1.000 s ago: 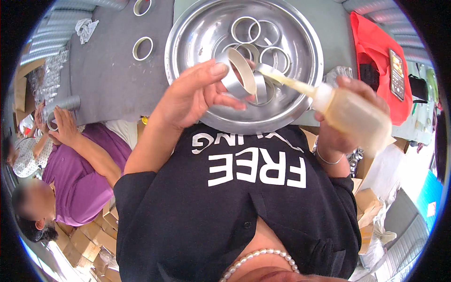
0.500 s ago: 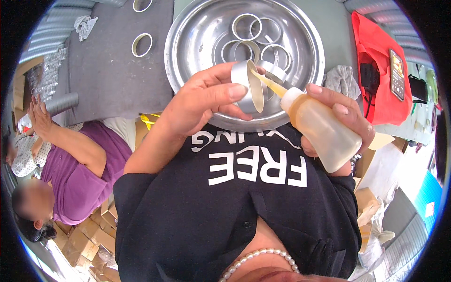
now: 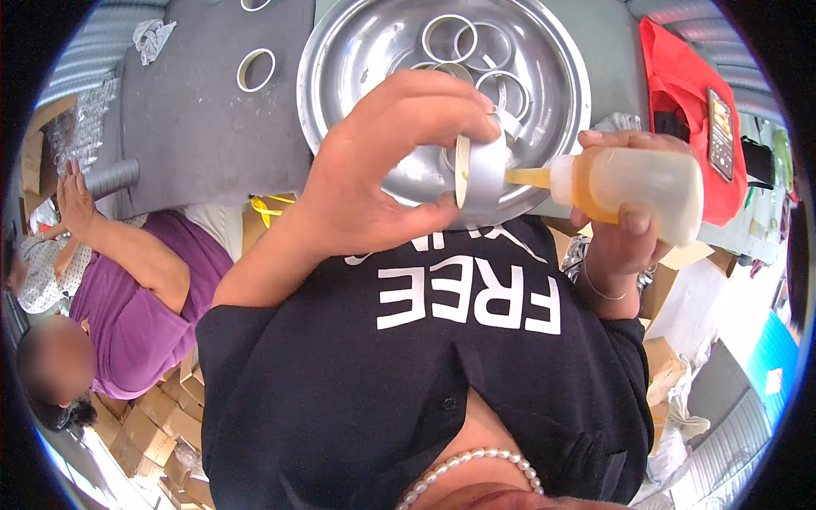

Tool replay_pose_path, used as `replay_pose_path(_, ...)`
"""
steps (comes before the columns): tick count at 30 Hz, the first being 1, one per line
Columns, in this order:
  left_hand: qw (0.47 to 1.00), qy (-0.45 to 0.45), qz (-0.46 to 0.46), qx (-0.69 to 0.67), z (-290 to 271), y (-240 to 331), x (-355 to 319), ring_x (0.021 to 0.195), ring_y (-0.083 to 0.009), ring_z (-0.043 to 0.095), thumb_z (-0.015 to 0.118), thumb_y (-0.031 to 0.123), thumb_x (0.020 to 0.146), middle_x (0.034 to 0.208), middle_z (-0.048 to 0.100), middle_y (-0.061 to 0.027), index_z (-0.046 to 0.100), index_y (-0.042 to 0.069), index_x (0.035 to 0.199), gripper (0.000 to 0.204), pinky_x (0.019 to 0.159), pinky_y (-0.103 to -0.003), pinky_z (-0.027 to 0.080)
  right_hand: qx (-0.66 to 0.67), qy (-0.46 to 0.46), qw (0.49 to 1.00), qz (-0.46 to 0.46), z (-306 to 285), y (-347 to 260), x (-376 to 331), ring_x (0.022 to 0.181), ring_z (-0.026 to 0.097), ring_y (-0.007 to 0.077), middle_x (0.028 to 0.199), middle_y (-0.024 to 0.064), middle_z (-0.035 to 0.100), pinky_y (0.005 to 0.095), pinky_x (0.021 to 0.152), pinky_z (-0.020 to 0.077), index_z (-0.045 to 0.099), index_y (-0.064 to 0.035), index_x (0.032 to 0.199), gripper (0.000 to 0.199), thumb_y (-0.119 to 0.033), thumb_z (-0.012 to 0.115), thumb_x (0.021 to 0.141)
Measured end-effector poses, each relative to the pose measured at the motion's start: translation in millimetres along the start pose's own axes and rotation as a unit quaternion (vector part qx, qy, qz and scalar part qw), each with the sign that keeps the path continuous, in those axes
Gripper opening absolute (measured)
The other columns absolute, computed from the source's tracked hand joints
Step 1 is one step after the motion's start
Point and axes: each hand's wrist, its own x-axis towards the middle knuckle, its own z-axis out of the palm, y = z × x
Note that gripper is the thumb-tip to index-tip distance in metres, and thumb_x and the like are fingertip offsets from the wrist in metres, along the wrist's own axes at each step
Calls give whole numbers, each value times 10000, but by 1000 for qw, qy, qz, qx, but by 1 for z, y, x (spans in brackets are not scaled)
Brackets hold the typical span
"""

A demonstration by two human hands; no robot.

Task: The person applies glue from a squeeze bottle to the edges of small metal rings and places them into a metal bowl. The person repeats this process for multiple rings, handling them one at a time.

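Observation:
Held between the thumb and fingertips of my left hand [image 3: 374,161] is a silver metal ring [image 3: 487,178], standing on edge with a pale inner side. My right hand [image 3: 616,251] grips a translucent squeeze bottle [image 3: 659,191] of pale amber liquid, tipped on its side. Its tapered yellowish nozzle [image 3: 531,177] points left, and the tip reaches the right edge of the ring. Below both hands is a large round steel basin [image 3: 581,93], where several similar rings [image 3: 427,44] lie. My left fingers hide part of them.
On the grey mat to the left lie another ring [image 3: 243,72] and a crumpled white cloth [image 3: 151,41]. A red bag [image 3: 714,204] with a phone [image 3: 720,136] on it sits at the right. A person in purple [image 3: 140,331] is at the left; cardboard boxes [image 3: 144,442] stand below.
The ring has turned and moved slightly right and down. The bottle has swung to nearly level, its nozzle moving from the ring's inside to its right edge. My left hand has rolled over the ring.

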Motion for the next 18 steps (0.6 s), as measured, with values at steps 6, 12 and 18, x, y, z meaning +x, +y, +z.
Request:
replay_pose_path(6,993,8,93,69,5,-7,1,1076,-254,578,809,21,587,1161,581,-141,578,56,1105,569,853,-329,499,201,43,960,187,1,4,7,482,546,129,940,303,645,202,385,416,502,75,1097,480,-365,522,908)
replay_pose_path(12,975,98,-98,175,-23,-16,-8,1084,-219,559,750,23,614,1161,568,-97,552,56,1221,639,834,-327,512,408,111,865,269,-4,37,16,469,435,51,985,208,677,174,422,374,584,15,1052,476,-425,413,982)
replay_pose_path(18,835,92,-133,526,-64,-34,-1,1152,-315,510,814,184,611,1191,563,-141,533,61,1261,719,1003,-407,399,391,131,881,232,-14,49,15,487,387,23,988,173,669,154,444,343,586,58,1114,526,-430,438,984)
